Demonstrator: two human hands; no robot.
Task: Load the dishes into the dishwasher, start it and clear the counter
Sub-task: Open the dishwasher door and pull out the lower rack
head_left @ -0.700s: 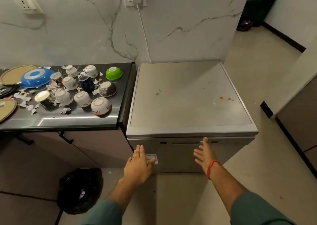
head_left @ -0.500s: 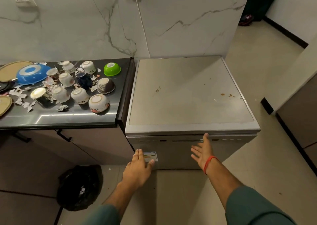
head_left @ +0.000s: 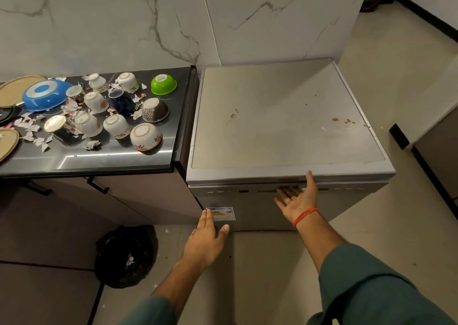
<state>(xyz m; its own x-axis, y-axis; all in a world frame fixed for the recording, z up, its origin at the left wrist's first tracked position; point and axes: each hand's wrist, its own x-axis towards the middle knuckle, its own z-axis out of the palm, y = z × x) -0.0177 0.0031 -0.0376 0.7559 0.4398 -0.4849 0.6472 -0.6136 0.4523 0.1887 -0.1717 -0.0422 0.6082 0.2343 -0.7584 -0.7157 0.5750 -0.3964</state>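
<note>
The grey dishwasher [head_left: 285,126] stands right of the dark counter [head_left: 104,156], its door closed. My right hand [head_left: 298,199] is open, palm up, with the fingertips slid into the handle recess at the top of the door. My left hand [head_left: 205,240] is open and flat, low in front of the door beside the energy label [head_left: 223,213]. On the counter, upside down, stand several white cups, a floral bowl [head_left: 145,136], a patterned brown bowl [head_left: 155,110], a green bowl [head_left: 163,84], a dark blue cup [head_left: 121,101] and a blue dish [head_left: 45,95].
Torn paper scraps [head_left: 34,131] litter the counter among the dishes. Tan plates [head_left: 14,89] lie at its left end. A black bin bag [head_left: 125,256] sits on the floor below the counter. A dark cabinet [head_left: 438,156] stands to the right across open floor.
My right hand has moved up and forward until its fingers reach the door's handle recess. My left hand has stayed low by the label. The view has tilted slightly.
</note>
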